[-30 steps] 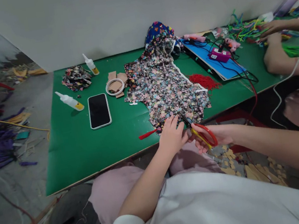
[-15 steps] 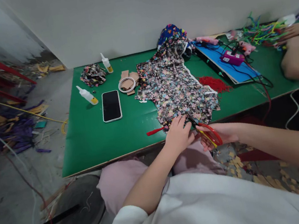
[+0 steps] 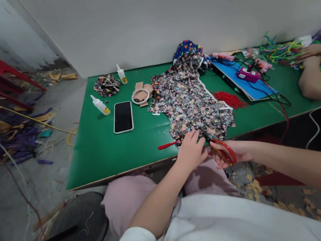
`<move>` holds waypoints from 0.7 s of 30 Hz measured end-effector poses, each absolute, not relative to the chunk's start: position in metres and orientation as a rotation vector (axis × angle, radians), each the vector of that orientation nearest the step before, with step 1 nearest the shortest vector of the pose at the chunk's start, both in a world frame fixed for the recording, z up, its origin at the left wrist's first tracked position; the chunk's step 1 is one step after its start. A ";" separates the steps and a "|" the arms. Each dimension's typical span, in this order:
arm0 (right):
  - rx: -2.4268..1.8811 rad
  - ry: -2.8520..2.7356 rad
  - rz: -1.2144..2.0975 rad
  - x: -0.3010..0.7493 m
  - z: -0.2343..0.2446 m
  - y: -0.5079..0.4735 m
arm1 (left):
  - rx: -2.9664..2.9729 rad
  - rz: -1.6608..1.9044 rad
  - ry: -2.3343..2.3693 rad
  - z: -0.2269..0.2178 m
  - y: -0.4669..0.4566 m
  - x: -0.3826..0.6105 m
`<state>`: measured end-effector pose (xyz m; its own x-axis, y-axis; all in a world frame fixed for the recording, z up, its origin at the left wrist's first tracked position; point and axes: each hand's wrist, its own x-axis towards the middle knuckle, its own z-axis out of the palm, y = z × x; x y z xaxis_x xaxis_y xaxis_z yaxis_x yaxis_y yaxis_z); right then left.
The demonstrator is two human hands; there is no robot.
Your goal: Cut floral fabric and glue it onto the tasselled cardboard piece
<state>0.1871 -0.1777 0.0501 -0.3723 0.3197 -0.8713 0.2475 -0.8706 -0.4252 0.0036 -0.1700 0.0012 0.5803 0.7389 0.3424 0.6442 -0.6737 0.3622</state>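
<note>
A long piece of dark floral fabric lies across the green table, its near end at the front edge. My left hand rests on that near end and pins it down, fingers curled over the cloth. My right hand grips red-handled scissors whose blades point into the fabric edge just beside my left fingers. A red strip pokes out from under the cloth to the left.
On the table: a black phone, two glue bottles, a white ring on cardboard pieces, a small fabric bundle, red threads, a blue board with cables. Another person's arms work at the right. Scraps litter the floor.
The view has swung left and dipped, so the table sits lower and more central. My hands stay at the fabric's near edge with the scissors; the scissor handles look slightly more closed.
</note>
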 end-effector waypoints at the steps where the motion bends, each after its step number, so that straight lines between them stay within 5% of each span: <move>1: -1.740 -0.772 2.440 0.186 0.052 -0.178 | 2.614 0.704 1.160 0.001 -0.170 0.004; 21: -1.855 -0.697 2.440 0.181 0.071 -0.165 | 2.619 0.730 1.137 -0.003 -0.168 0.004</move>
<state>0.1811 -0.1648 0.0705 -0.3033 0.2608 -0.9165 0.2629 -0.9016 -0.3435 0.0043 -0.1683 -0.0033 0.5836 0.7273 0.3613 0.6314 -0.6861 0.3613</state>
